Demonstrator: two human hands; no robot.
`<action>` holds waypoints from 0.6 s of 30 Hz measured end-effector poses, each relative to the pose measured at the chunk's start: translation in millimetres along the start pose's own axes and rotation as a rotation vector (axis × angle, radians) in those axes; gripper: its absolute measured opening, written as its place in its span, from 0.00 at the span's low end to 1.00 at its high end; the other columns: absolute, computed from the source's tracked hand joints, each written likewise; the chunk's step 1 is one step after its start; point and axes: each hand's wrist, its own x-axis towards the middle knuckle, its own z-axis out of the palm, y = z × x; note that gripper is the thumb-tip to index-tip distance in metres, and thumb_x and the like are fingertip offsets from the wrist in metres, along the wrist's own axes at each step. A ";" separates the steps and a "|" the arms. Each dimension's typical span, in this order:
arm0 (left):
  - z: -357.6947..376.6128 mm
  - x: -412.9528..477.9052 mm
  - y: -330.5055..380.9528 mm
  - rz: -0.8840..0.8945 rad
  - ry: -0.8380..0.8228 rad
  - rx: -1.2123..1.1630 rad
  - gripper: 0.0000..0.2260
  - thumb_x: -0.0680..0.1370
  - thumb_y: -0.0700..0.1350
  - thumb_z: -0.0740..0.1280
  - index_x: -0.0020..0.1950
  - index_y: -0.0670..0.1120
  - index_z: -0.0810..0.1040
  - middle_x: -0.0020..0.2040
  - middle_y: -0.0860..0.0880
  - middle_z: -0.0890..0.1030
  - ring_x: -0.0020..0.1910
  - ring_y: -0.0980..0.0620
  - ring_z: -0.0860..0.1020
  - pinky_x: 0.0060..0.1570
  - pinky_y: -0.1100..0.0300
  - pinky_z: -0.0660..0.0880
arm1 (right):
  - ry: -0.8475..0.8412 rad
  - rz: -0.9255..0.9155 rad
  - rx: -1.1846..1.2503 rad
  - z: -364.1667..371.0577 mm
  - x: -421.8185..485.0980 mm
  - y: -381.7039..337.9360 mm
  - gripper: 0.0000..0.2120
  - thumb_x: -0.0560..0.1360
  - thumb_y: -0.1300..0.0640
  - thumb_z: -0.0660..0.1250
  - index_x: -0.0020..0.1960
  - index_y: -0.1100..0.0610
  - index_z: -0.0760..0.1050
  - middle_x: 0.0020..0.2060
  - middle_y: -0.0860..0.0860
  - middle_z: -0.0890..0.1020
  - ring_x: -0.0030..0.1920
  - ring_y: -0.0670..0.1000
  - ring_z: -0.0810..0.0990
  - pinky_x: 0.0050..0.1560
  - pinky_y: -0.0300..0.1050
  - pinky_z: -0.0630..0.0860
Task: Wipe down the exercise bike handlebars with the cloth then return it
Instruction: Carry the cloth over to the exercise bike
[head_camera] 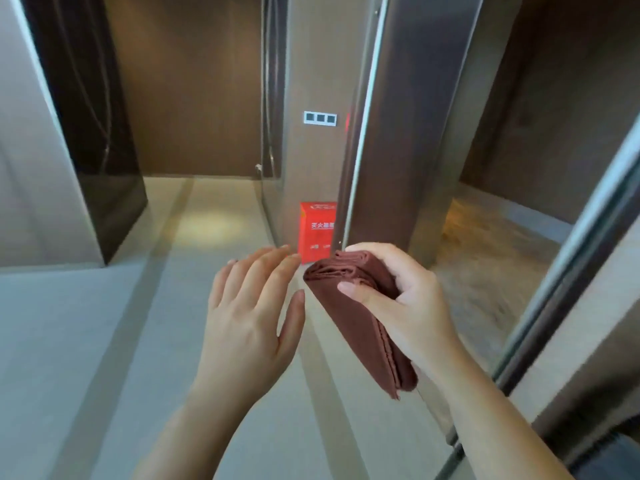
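A folded dark red cloth hangs in front of me at chest height. My right hand grips its upper end, thumb across the front and fingers curled round the back. Just left of the cloth is my left hand, with straight spread fingers, holding nothing and apart from the cloth by a small gap. No exercise bike or handlebars are in view.
A metal-clad pillar stands straight ahead with a red box on the floor at its foot. A switch plate is on the wall behind. A dark panel rises at left, a glass partition frame at right. Pale floor stretches ahead.
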 end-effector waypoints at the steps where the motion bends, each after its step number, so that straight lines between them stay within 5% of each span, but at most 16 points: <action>1: -16.6 -9.1 -19.0 -0.032 0.002 0.033 0.16 0.77 0.46 0.57 0.58 0.39 0.76 0.57 0.43 0.79 0.58 0.44 0.74 0.57 0.45 0.69 | -0.032 -0.005 0.033 25.4 3.9 -6.0 0.14 0.69 0.59 0.73 0.51 0.46 0.76 0.47 0.38 0.82 0.49 0.39 0.80 0.49 0.27 0.70; 18: -347.0 -197.2 -324.2 -0.522 0.083 0.607 0.16 0.76 0.45 0.57 0.57 0.39 0.77 0.56 0.42 0.80 0.57 0.42 0.76 0.57 0.44 0.71 | -0.565 -0.079 0.521 513.4 0.2 -177.6 0.12 0.67 0.51 0.71 0.50 0.45 0.77 0.46 0.37 0.82 0.50 0.40 0.80 0.49 0.27 0.71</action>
